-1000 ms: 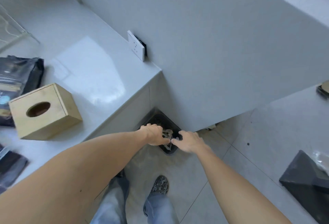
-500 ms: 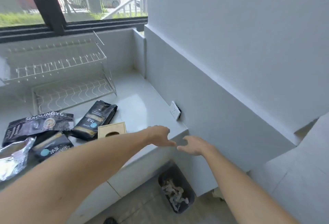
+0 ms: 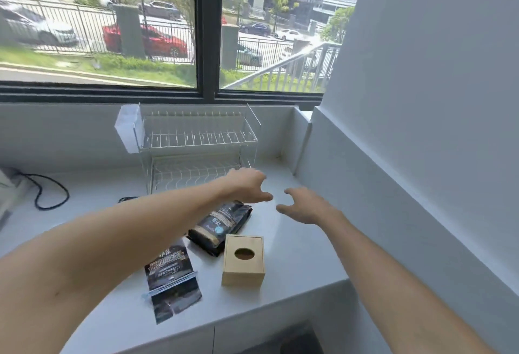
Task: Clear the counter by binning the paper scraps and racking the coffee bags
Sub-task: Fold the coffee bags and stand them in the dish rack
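Pale grey bench (image 3: 295, 277): nearest to us, its front edge runs across the bottom of the view, and we see a dark opening below it at lower right that is too cut off to name.
Flat coffee bag (image 3: 171, 277): we find this dark, printed pouch lying flat near the front edge, left of the wooden box, with a pale strip across its middle.
Wooden box (image 3: 243, 260): light wood with a round hole in its top; it stands just right of the flat bag and just in front of the fuller bag.
Full coffee bag (image 3: 220, 225): black with a gold band and a blue round sticker, it lies on its side; its near end is beside the box, its far end under our left hand.
Left hand (image 3: 248, 185): we hold it above the bench with fingers spread and slightly bent, gripping nothing, over the far end of the full bag.
Right hand (image 3: 306, 206): likewise empty, fingers spread and loosely bent, near the left hand but apart from it, over bare bench.
Black cable (image 3: 50, 192): loops on the bench at far left.
Wire rack (image 3: 196, 143): two tiers of white wire standing at the back, both tiers without bags.
Window (image 3: 207, 27): behind the rack, dark frame, with a fence and parked cars outside.
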